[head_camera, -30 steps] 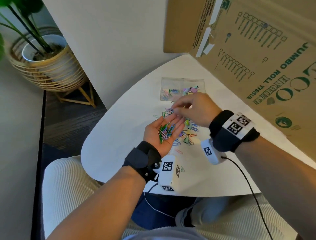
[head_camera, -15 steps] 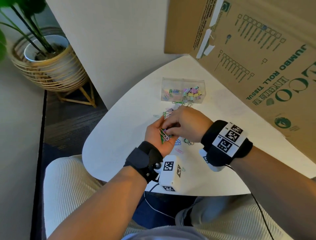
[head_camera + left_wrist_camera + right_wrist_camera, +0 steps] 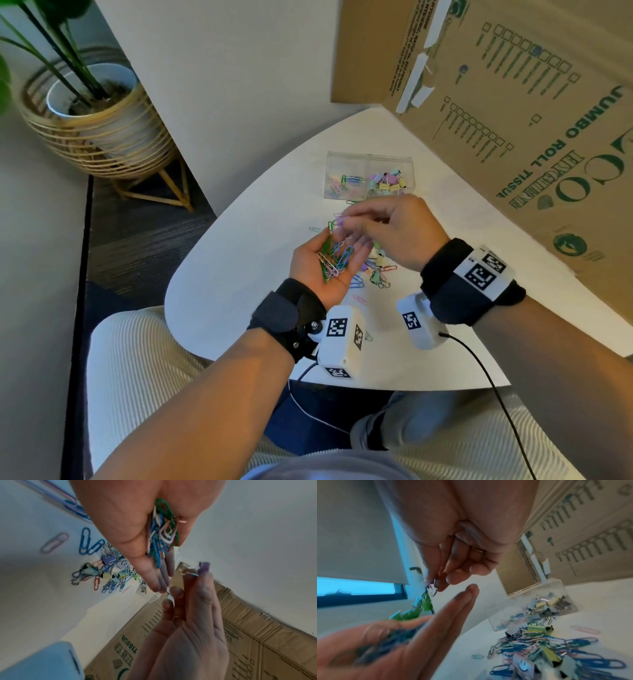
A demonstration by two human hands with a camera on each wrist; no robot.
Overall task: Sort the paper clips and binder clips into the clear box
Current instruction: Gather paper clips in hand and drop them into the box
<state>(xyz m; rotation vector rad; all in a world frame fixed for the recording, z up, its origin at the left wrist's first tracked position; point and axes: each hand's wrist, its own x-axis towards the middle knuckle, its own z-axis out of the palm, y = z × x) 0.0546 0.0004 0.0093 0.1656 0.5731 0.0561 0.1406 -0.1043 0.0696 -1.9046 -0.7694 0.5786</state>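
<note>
My left hand (image 3: 352, 255) is palm up over the white table, fingers fairly straight, carrying a heap of coloured paper clips (image 3: 334, 262) (image 3: 161, 534). Just above its fingertips my right hand (image 3: 346, 219) pinches a small purple binder clip (image 3: 204, 566) (image 3: 433, 588) between thumb and forefinger. The clear box (image 3: 368, 161) stands a little beyond both hands; its left compartment has paper clips and its right one binder clips (image 3: 547, 605). A mixed pile of clips (image 3: 376, 270) (image 3: 547, 649) lies on the table under the hands.
A large cardboard box (image 3: 513, 102) rises along the right and back of the table. A potted plant (image 3: 92, 113) stands on the floor at the far left. Single clips lie apart from the pile, one pink (image 3: 359, 299). The table's rounded edge (image 3: 191, 267) runs close on the left.
Half a second ago my right hand's fingers were down in the left palm. They have lifted up and forward, now pinching the purple binder clip. The left hand has hardly moved.
</note>
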